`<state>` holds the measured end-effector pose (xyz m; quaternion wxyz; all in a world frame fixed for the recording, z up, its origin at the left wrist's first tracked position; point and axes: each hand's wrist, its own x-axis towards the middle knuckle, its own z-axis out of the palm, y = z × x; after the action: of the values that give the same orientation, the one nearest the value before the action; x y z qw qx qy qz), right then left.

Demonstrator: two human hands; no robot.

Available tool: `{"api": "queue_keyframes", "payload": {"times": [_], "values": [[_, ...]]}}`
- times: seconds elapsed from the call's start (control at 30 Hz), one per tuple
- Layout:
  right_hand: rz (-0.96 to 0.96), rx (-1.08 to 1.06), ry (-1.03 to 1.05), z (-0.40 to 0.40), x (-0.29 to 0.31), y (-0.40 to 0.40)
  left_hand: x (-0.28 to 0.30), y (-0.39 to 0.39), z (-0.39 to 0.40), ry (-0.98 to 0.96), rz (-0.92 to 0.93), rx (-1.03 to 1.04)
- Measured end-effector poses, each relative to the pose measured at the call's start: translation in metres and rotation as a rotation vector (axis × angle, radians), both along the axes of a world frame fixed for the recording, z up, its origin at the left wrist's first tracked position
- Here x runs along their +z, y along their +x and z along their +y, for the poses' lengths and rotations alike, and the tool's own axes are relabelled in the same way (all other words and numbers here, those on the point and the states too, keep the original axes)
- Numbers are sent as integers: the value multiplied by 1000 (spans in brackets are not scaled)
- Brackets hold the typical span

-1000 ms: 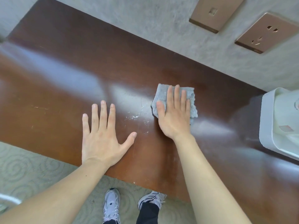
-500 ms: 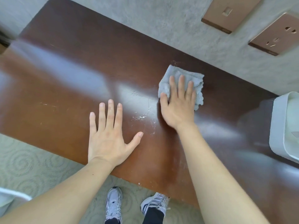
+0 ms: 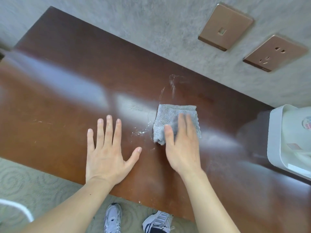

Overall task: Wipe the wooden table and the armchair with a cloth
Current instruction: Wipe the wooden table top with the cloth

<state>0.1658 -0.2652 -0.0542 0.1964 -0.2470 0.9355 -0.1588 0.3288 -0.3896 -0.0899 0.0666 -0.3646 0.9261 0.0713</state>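
A glossy dark wooden table (image 3: 67, 91) fills the view. A folded grey cloth (image 3: 170, 117) lies flat on it near the middle. My right hand (image 3: 182, 145) presses down on the cloth's near half, fingers together and motion-blurred. My left hand (image 3: 107, 152) rests palm down on the bare wood just left of it, fingers spread, holding nothing. White dust specks (image 3: 139, 132) sit between the two hands, and a faint smear (image 3: 172, 84) runs behind the cloth. No armchair is in view.
A white plastic container (image 3: 277, 140) stands on the table at the right edge. The grey wall behind carries a bronze switch plate (image 3: 225, 26) and a socket (image 3: 274, 52). Patterned carpet (image 3: 25, 180) and my shoes (image 3: 112, 217) lie below the table's front edge.
My right hand has pulled the cloth back toward me from near the wall, leaving a dusty streak behind it. My left hand has stayed planted on the wood.
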Motion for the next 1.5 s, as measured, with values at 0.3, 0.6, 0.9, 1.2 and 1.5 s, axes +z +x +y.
{"api": "queue_keyframes", "payload": {"times": [0.3, 0.6, 0.9, 1.2, 1.5], "values": [[167, -33, 135, -51, -24, -46, 0, 0, -2, 6, 8, -2], [230, -392, -187, -98, -19, -148, -3, 0, -4, -4, 24, -11], [305, 154, 11, -132, -35, -96, -2, -3, -6, -10, 2, -12], [242, 401, -22, -54, -27, -15, 1, -3, -3, -11, -19, -1], [237, 520, 119, 14, -25, 52, -1, 0, -1, -17, -1, -13]]}}
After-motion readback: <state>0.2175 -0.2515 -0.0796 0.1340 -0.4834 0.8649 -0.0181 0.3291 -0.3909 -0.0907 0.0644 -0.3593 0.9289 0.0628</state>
